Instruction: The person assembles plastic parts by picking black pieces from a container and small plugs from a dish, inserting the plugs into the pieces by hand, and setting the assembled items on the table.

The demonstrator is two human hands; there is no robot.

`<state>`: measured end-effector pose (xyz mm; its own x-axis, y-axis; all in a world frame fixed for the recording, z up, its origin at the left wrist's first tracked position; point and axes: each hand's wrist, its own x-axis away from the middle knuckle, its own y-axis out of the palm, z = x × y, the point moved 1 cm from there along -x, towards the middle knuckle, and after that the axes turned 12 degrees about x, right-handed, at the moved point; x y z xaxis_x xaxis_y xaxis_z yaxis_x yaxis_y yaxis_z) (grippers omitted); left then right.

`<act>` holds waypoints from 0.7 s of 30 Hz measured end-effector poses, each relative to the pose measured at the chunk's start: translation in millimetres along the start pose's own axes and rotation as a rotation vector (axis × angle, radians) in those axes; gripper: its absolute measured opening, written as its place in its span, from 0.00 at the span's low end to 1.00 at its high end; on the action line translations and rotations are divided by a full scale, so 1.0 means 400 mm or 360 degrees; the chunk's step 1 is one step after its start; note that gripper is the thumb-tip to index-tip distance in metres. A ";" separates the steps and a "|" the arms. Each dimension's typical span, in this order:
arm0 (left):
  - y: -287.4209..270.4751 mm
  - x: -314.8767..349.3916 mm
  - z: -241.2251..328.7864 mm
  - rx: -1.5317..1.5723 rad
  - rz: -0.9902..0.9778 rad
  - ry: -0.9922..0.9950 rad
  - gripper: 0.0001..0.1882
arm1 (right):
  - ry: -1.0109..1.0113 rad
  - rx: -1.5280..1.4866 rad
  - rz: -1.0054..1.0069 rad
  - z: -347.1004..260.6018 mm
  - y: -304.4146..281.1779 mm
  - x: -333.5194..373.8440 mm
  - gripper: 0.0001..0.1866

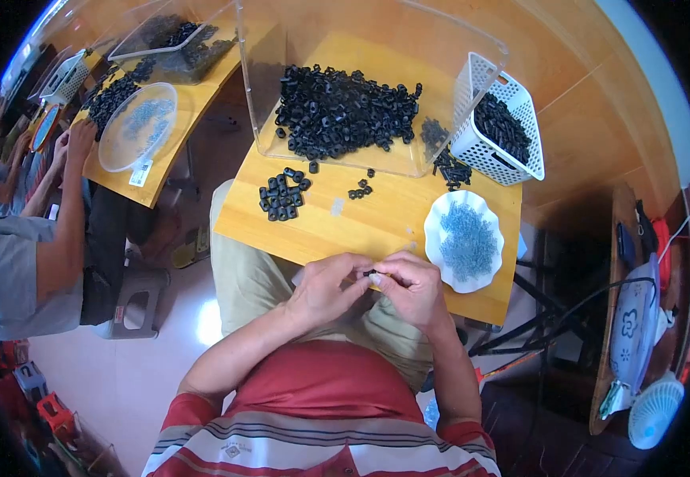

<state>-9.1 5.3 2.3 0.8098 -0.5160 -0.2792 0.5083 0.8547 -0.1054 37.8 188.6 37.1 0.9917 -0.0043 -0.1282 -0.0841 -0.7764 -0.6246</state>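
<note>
My left hand (pixel 329 290) and my right hand (pixel 414 290) meet just over the near edge of the wooden table (pixel 396 215). Fingertips of both pinch a small black part (pixel 371 273), mostly hidden between them. To the right of my hands sits a white scalloped dish (pixel 432 225) full of tiny blue-grey pieces (pixel 469 242), too small to name. Several black plastic pieces (pixel 283 195) with holes lie grouped at the left of the table. A smaller cluster of black bits (pixel 359 191) lies further right.
A clear plastic bin (pixel 376 164) holds a heap of black pieces (pixel 337 111). Beside it, a white perforated basket (pixel 512 169) contains black slender parts (pixel 502 127). On the left, a co-worker (pixel 27 270) sits at another table with a round clear lid-like tray (pixel 118 159). A small fan (pixel 656 409) stands lower right.
</note>
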 end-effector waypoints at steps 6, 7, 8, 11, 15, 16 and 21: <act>-0.016 0.003 0.006 0.0064 0.0067 -0.0016 0.14 | -0.0344 0.0333 0.0126 -0.032 0.023 0.006 0.10; -0.020 0.003 0.007 0.0049 0.0081 -0.0027 0.14 | -0.0337 0.0406 0.0097 -0.037 0.025 0.009 0.11; -0.023 0.003 0.008 0.0034 0.0096 -0.0039 0.14 | -0.0329 0.0478 0.0068 -0.042 0.028 0.009 0.12; -0.024 0.003 -0.005 0.0166 0.0179 -0.0136 0.15 | -0.0281 0.0397 0.0071 -0.054 0.037 0.002 0.11; -0.033 0.001 -0.004 0.0270 0.0238 -0.0181 0.13 | -0.0188 0.0272 0.0007 -0.038 0.033 -0.038 0.10; -0.036 0.001 -0.008 0.0286 0.0270 -0.0230 0.12 | -0.0153 0.0320 0.0059 -0.027 0.032 -0.062 0.10; -0.056 -0.007 -0.012 0.0237 0.0282 -0.0228 0.10 | -0.0179 0.0566 0.0168 0.013 0.050 -0.180 0.12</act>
<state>-24.3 -12.1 0.8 0.9179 -0.3707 -0.1415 0.3836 0.9202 0.0777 -35.7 176.7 29.9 0.9607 0.0119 -0.2775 -0.2331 -0.5084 -0.8290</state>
